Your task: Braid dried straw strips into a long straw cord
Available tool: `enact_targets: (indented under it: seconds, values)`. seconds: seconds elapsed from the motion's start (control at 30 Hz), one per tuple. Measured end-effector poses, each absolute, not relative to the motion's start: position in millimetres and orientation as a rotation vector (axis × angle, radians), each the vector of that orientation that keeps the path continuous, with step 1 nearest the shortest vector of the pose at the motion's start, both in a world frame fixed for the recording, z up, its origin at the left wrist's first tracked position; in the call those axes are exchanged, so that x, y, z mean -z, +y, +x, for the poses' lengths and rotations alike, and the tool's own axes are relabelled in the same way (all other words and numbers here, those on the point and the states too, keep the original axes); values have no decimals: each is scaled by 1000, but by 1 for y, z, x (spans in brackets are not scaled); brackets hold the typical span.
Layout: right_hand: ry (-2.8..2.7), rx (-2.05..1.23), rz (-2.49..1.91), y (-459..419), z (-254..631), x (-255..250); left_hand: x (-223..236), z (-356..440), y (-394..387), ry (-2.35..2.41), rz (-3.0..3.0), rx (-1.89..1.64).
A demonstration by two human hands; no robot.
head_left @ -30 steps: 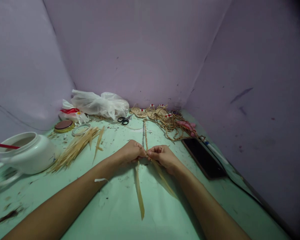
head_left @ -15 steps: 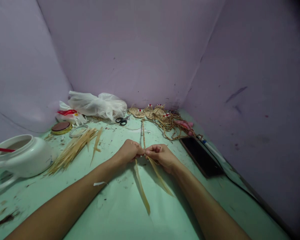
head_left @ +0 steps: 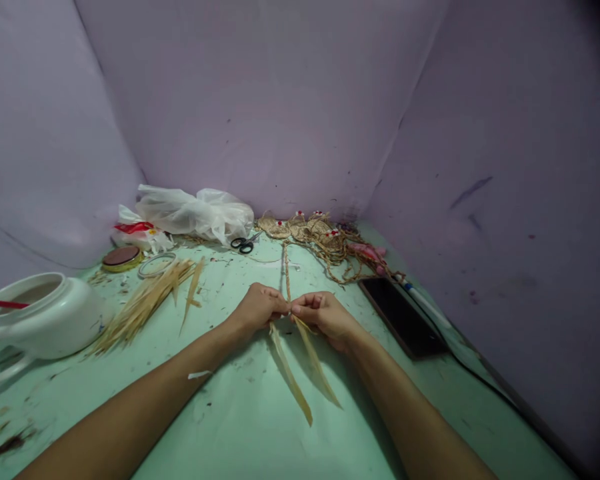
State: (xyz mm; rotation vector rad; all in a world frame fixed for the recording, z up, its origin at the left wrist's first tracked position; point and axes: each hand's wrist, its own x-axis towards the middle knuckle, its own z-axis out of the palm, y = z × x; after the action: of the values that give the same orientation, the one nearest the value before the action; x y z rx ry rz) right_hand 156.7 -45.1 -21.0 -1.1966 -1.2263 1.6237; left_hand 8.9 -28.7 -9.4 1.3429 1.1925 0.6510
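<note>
A thin braided straw cord point(head_left: 287, 270) runs away from me across the table's middle. My left hand point(head_left: 261, 307) pinches its near end, thumb against fingers. Close beside it, almost touching, my right hand point(head_left: 325, 317) pinches the same spot from the other side. Two loose flat straw strips hang toward me: the left strip point(head_left: 293, 383) comes out below my left fingers, the right strip point(head_left: 320, 370) below my right fingers. The exact crossing of the strands is hidden by my fingertips.
Left: a white pot point(head_left: 55, 320), a bundle of straw strips point(head_left: 145, 300), a round tin point(head_left: 123, 258). At the back: a plastic bag point(head_left: 195, 210), scissors point(head_left: 244, 244), woven straw pieces with red and white beads point(head_left: 320, 233). Right: a phone point(head_left: 405, 320) and a cable point(head_left: 485, 380).
Both hands stay pinched at the cord's end with small finger movements. The left strip's tip has swung slightly right, and the right strip's tip has shifted slightly left and toward me.
</note>
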Motion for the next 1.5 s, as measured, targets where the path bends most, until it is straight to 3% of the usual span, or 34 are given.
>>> enact_targets:
  seconds: [0.13, 0.5, 0.73, 0.97, 1.17, 1.27, 1.5]
  values:
    - [-1253, -1582, -1184, -44, 155, 23, 7, 13, -30, 1243, 1246, -657]
    - [-1634, -1072, -1476, -41, 156, 31, 16, 14, -31, 1296, 1322, -642]
    - [-1547, -1158, -1631, -50, 156, 9, 9, 15, -34, 1297, 1280, -617]
    - [-1995, -710, -1514, -69, 135, 10, 11, 12, -33, 1237, 1196, -637]
    - [-1629, -1077, -1436, -58, 164, -3, 13, 8, -28, 1135, 1221, -606]
    - [-1271, -1059, -1487, -67, 187, 4, 13, 6, -27, 1122, 1217, -568]
    - [-1557, -956, -1650, -118, 196, 32, 15, 4, -28, 1093, 1233, -563]
